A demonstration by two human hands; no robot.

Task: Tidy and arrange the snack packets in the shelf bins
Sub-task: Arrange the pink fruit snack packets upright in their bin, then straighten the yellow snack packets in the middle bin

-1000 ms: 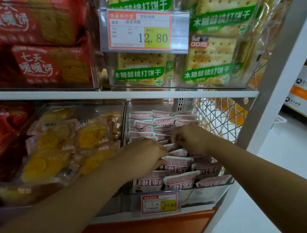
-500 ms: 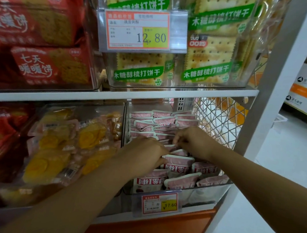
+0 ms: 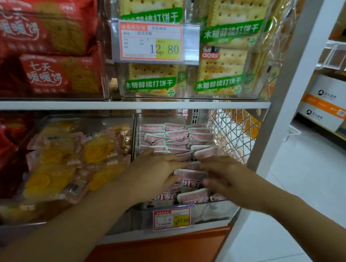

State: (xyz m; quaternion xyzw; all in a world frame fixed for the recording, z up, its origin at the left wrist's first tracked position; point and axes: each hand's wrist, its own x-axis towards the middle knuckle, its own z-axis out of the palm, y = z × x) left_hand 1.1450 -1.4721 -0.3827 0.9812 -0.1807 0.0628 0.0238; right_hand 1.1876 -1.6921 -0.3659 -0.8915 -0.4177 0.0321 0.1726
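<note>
Shop shelf (image 3: 170, 107), lower clear bin (image 3: 219, 214): I noted left hand (image 3: 155, 175) and right hand (image 3: 226, 178) flat, fingers straight, on pink snack packets (image 3: 178, 134); right hand blurred.

The snack packets (image 3: 178, 135) before me are pale pink edged in white, the near ones with red characters on white. Beside them, pouches (image 3: 59, 162) show yellow through clear wrap. Above, biscuit bags (image 3: 50, 34) are red with white lettering. The cracker packs (image 3: 221, 80) are cream, dotted and banded green. The price tag (image 3: 151, 42) is orange-bordered, white and yellow. The side mesh (image 3: 228, 136) is a white diamond lattice.
</note>
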